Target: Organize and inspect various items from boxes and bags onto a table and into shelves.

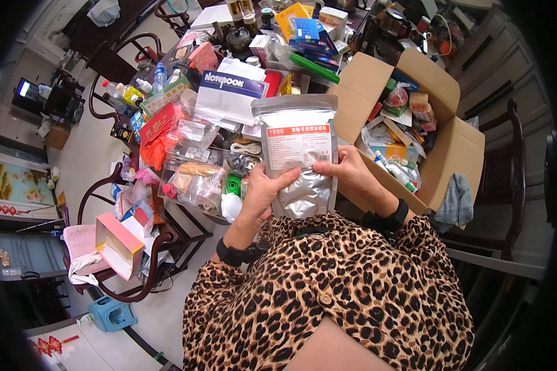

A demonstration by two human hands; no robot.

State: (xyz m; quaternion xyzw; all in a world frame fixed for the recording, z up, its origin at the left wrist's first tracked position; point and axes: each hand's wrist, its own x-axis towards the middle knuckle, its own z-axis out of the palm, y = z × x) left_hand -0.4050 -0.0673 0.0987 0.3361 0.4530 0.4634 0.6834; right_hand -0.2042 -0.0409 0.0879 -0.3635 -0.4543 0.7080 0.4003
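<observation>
Both my hands hold a silver foil pouch upright in front of my chest. My left hand grips its left side, thumb across the front. My right hand has the right edge, its thumb pressed just under the label, which is white and red and bears writing. The pouch's top edge looks flat and its lower part bulges. Behind it lies a notebook with a blue cover band. A clear plastic box of small packets and wooden sticks sits left of my left hand.
An open cardboard box full of mixed goods stands at the right, a grey cloth over its flap. At the left, a wooden armchair bears bags and a pink box. A blue plastic stool stands on the floor.
</observation>
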